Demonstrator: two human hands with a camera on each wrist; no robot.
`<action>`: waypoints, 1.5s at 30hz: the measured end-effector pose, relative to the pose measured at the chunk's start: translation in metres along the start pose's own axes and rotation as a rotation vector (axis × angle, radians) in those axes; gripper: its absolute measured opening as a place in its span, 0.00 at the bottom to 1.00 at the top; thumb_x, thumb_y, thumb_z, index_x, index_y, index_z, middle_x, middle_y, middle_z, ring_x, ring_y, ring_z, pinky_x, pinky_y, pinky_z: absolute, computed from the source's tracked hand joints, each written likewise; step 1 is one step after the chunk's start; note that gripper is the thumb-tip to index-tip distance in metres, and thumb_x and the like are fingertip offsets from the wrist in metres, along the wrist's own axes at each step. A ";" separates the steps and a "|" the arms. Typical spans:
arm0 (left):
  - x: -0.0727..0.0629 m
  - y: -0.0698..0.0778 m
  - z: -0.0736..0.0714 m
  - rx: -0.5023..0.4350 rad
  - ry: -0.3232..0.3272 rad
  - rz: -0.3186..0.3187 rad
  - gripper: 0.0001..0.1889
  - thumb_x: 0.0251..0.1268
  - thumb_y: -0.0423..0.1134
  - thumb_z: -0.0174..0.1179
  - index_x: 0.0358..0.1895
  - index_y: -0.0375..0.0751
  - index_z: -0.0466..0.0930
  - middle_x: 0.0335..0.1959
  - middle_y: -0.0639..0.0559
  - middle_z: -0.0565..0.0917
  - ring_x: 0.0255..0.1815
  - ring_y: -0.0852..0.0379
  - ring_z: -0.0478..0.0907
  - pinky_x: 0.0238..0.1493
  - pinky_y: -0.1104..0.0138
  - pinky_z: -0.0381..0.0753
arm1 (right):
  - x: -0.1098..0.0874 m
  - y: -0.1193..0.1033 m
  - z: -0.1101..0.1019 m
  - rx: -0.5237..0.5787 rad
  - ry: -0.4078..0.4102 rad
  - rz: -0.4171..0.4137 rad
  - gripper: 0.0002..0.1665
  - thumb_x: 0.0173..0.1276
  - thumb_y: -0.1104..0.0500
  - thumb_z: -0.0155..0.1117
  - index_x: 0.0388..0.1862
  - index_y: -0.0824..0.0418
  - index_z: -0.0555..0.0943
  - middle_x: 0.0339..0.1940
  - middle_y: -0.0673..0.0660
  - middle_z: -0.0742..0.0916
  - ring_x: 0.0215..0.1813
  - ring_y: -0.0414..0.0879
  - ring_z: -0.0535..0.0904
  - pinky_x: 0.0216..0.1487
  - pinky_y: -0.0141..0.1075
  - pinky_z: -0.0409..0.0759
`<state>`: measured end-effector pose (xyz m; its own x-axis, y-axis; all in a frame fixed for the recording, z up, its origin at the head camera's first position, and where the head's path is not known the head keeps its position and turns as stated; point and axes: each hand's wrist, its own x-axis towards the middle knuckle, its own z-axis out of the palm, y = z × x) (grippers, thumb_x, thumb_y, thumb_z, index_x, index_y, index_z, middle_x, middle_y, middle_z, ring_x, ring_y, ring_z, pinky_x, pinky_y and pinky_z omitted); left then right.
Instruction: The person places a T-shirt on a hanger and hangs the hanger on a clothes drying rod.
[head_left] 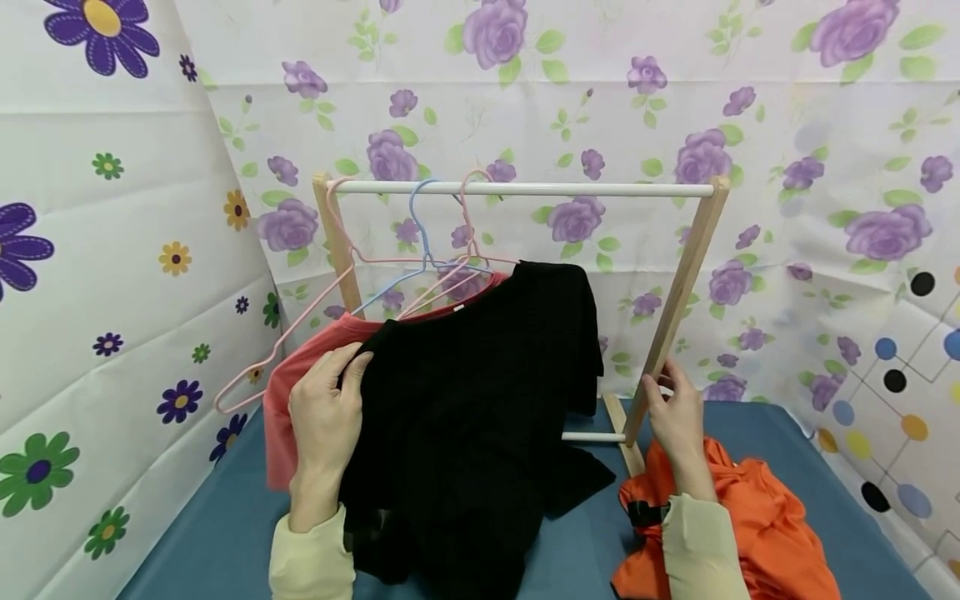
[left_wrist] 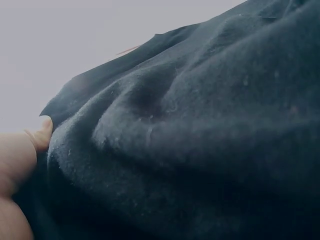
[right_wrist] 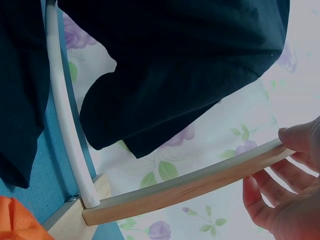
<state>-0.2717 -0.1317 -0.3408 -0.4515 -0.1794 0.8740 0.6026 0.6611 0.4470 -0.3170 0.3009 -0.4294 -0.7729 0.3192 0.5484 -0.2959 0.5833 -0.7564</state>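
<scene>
A black T-shirt (head_left: 472, 375) hangs on a pink hanger (head_left: 468, 217) from the white rail of a small clothes rack (head_left: 525, 189). My left hand (head_left: 327, 417) pinches the shirt at its left shoulder; in the left wrist view the thumb (left_wrist: 46, 125) lies against the dark cloth. With my right hand (head_left: 678, 412) I grip the rack's right wooden post (head_left: 678, 308), thumb on one side and fingers on the other, as the right wrist view also shows. Behind the black shirt, a coral-pink shirt (head_left: 281, 417) hangs, partly hidden.
A blue hanger (head_left: 422, 225) and another pink hanger (head_left: 285, 333), tilted down to the left, are on the rail's left part. Crumpled orange cloth (head_left: 780, 517) lies on the blue tabletop (head_left: 202, 533) at the right. Flower-patterned sheets (head_left: 555, 125) stand behind and at the sides.
</scene>
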 end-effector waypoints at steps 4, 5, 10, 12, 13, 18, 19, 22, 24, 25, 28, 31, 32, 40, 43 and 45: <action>-0.003 -0.002 0.000 0.007 -0.020 -0.003 0.07 0.67 0.39 0.64 0.41 0.39 0.86 0.35 0.48 0.86 0.40 0.49 0.83 0.43 0.56 0.75 | 0.000 0.001 0.000 -0.003 0.008 0.008 0.26 0.76 0.60 0.56 0.70 0.61 0.70 0.55 0.65 0.81 0.55 0.57 0.78 0.47 0.47 0.77; -0.004 -0.002 0.000 0.007 -0.027 -0.007 0.08 0.67 0.39 0.64 0.41 0.39 0.86 0.35 0.48 0.86 0.41 0.49 0.83 0.43 0.56 0.75 | 0.000 0.001 0.000 -0.003 0.009 0.008 0.26 0.75 0.61 0.56 0.70 0.61 0.70 0.55 0.65 0.81 0.55 0.57 0.79 0.47 0.47 0.77; -0.006 -0.004 -0.003 0.018 -0.064 -0.026 0.08 0.67 0.40 0.64 0.40 0.39 0.86 0.36 0.48 0.85 0.41 0.48 0.82 0.44 0.55 0.75 | -0.001 0.001 0.001 0.006 -0.002 0.003 0.26 0.76 0.59 0.56 0.70 0.61 0.70 0.55 0.66 0.81 0.55 0.58 0.78 0.48 0.51 0.77; -0.005 -0.005 -0.004 0.024 -0.078 -0.026 0.08 0.67 0.41 0.64 0.40 0.39 0.85 0.36 0.48 0.85 0.41 0.48 0.82 0.44 0.54 0.75 | -0.001 0.001 0.002 0.011 -0.007 0.007 0.26 0.76 0.59 0.56 0.71 0.61 0.69 0.55 0.66 0.80 0.55 0.58 0.78 0.49 0.52 0.77; -0.005 -0.005 -0.005 0.028 -0.085 -0.022 0.09 0.67 0.41 0.64 0.41 0.39 0.85 0.37 0.48 0.85 0.41 0.47 0.82 0.44 0.54 0.76 | -0.001 0.001 0.002 0.014 -0.008 0.010 0.26 0.76 0.59 0.56 0.71 0.61 0.69 0.55 0.67 0.80 0.56 0.59 0.78 0.49 0.52 0.77; -0.003 -0.003 -0.013 0.053 -0.137 -0.008 0.10 0.66 0.42 0.65 0.43 0.40 0.85 0.39 0.47 0.85 0.35 0.47 0.82 0.39 0.53 0.76 | 0.000 0.000 0.002 0.019 -0.009 0.017 0.26 0.76 0.59 0.55 0.71 0.61 0.68 0.56 0.67 0.80 0.56 0.59 0.77 0.50 0.53 0.77; -0.003 -0.002 -0.015 0.064 -0.149 -0.002 0.10 0.66 0.42 0.65 0.44 0.41 0.84 0.40 0.47 0.85 0.33 0.48 0.81 0.38 0.53 0.76 | 0.000 -0.001 0.002 0.019 -0.009 0.015 0.26 0.76 0.59 0.55 0.71 0.61 0.69 0.56 0.67 0.80 0.56 0.59 0.77 0.50 0.53 0.77; -0.001 0.000 -0.023 0.106 -0.188 0.025 0.11 0.67 0.43 0.65 0.46 0.43 0.83 0.41 0.48 0.84 0.31 0.50 0.80 0.35 0.53 0.76 | 0.000 -0.002 0.002 0.019 -0.006 0.009 0.26 0.76 0.59 0.55 0.70 0.61 0.69 0.56 0.66 0.80 0.56 0.59 0.77 0.50 0.53 0.77; 0.000 0.002 -0.028 0.133 -0.205 0.054 0.10 0.67 0.43 0.64 0.47 0.44 0.83 0.41 0.49 0.83 0.31 0.51 0.79 0.33 0.53 0.76 | 0.000 -0.003 0.002 0.018 -0.005 0.006 0.25 0.76 0.59 0.55 0.70 0.61 0.70 0.56 0.66 0.80 0.56 0.58 0.77 0.50 0.53 0.77; 0.001 0.002 -0.031 0.145 -0.213 0.069 0.10 0.67 0.42 0.64 0.48 0.44 0.83 0.41 0.49 0.83 0.32 0.51 0.79 0.33 0.53 0.76 | 0.000 -0.003 0.002 0.018 -0.005 0.005 0.25 0.76 0.59 0.55 0.71 0.60 0.70 0.56 0.65 0.80 0.56 0.58 0.78 0.50 0.52 0.77; 0.003 0.004 -0.038 0.178 -0.239 0.107 0.11 0.67 0.41 0.64 0.49 0.43 0.82 0.39 0.48 0.81 0.30 0.53 0.76 0.29 0.55 0.75 | -0.001 -0.002 0.001 0.018 -0.010 0.013 0.26 0.77 0.59 0.54 0.71 0.61 0.69 0.56 0.67 0.80 0.57 0.59 0.77 0.51 0.53 0.76; 0.008 0.005 -0.045 0.207 -0.260 0.143 0.12 0.66 0.40 0.65 0.50 0.42 0.82 0.38 0.48 0.80 0.29 0.52 0.74 0.27 0.56 0.74 | -0.004 0.001 0.001 0.015 -0.008 0.021 0.26 0.77 0.59 0.54 0.72 0.61 0.68 0.56 0.67 0.80 0.57 0.59 0.77 0.51 0.54 0.76; 0.010 0.006 -0.047 0.216 -0.264 0.153 0.12 0.66 0.40 0.65 0.50 0.41 0.82 0.38 0.47 0.80 0.30 0.52 0.75 0.27 0.55 0.74 | -0.004 0.001 0.000 0.013 -0.009 0.024 0.26 0.77 0.59 0.54 0.72 0.61 0.68 0.56 0.68 0.80 0.57 0.60 0.77 0.51 0.54 0.76; 0.039 0.004 -0.069 0.320 -0.278 0.216 0.13 0.66 0.41 0.65 0.50 0.39 0.82 0.37 0.45 0.79 0.28 0.48 0.76 0.24 0.52 0.74 | -0.005 0.002 0.000 0.001 0.000 0.015 0.26 0.76 0.60 0.54 0.71 0.62 0.68 0.55 0.68 0.80 0.56 0.59 0.78 0.50 0.53 0.76; 0.051 -0.001 -0.078 0.374 -0.305 0.212 0.13 0.68 0.42 0.63 0.49 0.39 0.81 0.37 0.44 0.79 0.30 0.45 0.77 0.25 0.49 0.74 | -0.004 0.000 0.000 -0.012 0.006 0.014 0.26 0.76 0.59 0.55 0.71 0.62 0.69 0.54 0.68 0.81 0.55 0.58 0.78 0.48 0.49 0.77; 0.058 -0.006 -0.085 0.406 -0.348 0.181 0.13 0.70 0.43 0.61 0.51 0.39 0.80 0.39 0.43 0.78 0.31 0.44 0.77 0.24 0.48 0.74 | -0.003 -0.001 0.001 -0.015 0.009 0.014 0.26 0.76 0.59 0.55 0.70 0.62 0.70 0.54 0.67 0.81 0.55 0.58 0.78 0.47 0.49 0.77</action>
<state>-0.2459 -0.2079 -0.2763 -0.5963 0.1685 0.7849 0.4200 0.8987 0.1261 -0.3151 0.2989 -0.4309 -0.7720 0.3336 0.5410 -0.2767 0.5899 -0.7586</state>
